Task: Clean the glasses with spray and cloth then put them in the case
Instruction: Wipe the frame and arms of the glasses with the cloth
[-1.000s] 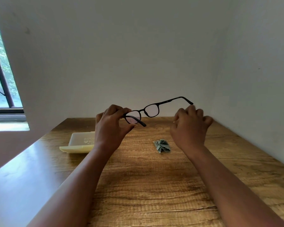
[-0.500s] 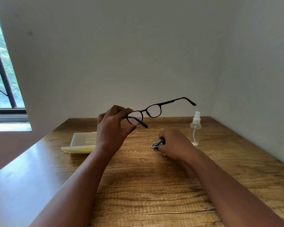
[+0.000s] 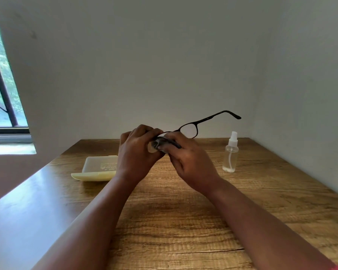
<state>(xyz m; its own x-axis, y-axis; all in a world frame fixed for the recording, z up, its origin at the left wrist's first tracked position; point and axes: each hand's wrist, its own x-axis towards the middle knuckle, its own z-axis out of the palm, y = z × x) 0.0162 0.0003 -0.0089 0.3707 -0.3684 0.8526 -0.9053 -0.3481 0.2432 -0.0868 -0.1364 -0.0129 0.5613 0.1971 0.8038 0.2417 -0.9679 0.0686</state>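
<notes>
both hands [image 3: 137, 152] [image 3: 189, 160] in tight grip: glasses [image 3: 189, 130] left, cloth [image 3: 159, 144] right

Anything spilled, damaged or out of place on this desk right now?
Nothing stands out. The spray bottle stands upright on the wooden table, the case lies open at left, and both hands, left hand and right hand, hold the glasses with the cloth on one lens.

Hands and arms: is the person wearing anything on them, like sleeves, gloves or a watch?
No gloves, watch or rings show. The left hand and right hand are bare, and both forearms are bare right down to the bottom of the picture. Only a tiny bit of pink shows at the bottom right corner; what it is cannot be told.
</notes>
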